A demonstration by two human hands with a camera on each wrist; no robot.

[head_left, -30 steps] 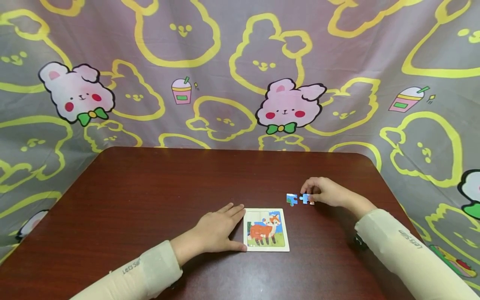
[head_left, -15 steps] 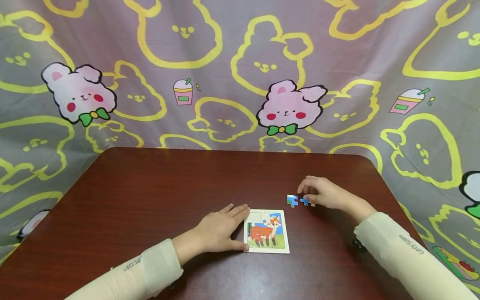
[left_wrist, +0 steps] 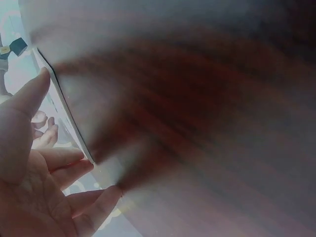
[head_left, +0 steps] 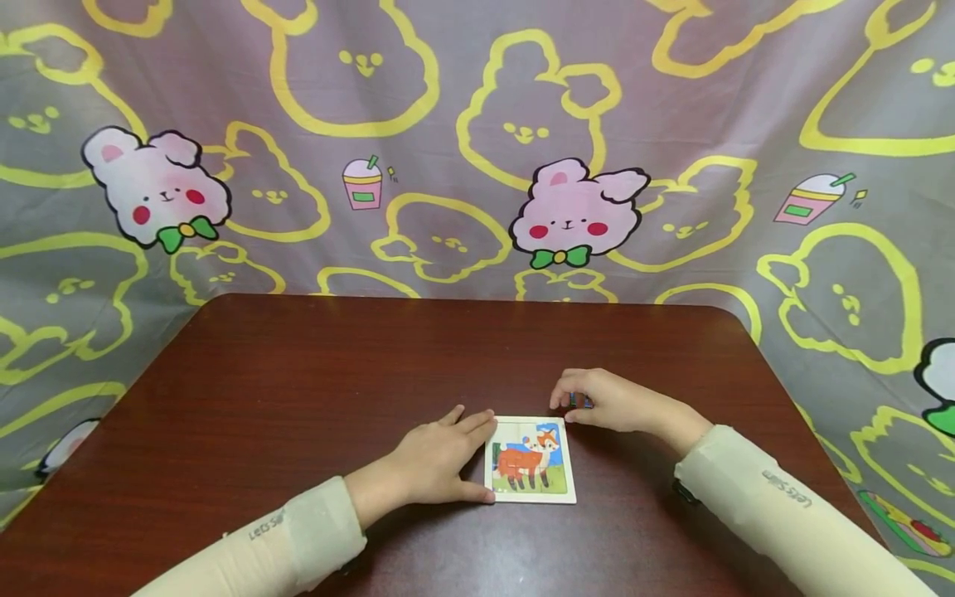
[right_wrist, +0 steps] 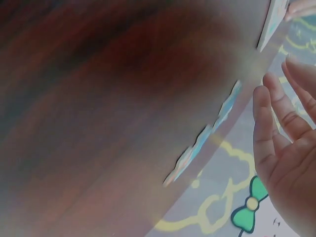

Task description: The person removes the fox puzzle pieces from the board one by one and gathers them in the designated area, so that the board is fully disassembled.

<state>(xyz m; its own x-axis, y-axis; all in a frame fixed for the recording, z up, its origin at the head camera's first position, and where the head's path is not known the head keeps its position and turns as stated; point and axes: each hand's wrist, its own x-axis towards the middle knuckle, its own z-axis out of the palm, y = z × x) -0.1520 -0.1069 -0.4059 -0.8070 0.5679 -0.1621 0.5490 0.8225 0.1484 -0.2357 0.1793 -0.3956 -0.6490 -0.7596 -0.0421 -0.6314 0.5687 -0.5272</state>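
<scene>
The right hand (head_left: 608,406) is hovering over two loose jigsaw pieces (right_wrist: 205,138) lying flat on the table (head_left: 298,398); in the right wrist view its grip is relaxed and open, with the fingers just beside the pieces but holding nothing. The puzzle board (head_left: 531,460) with its fox picture is lying just toward the person and to the left of that hand, which is the nearer hand to the pieces. The left hand (head_left: 436,460) is pressing flat, fingers straight, against the board's left edge
</scene>
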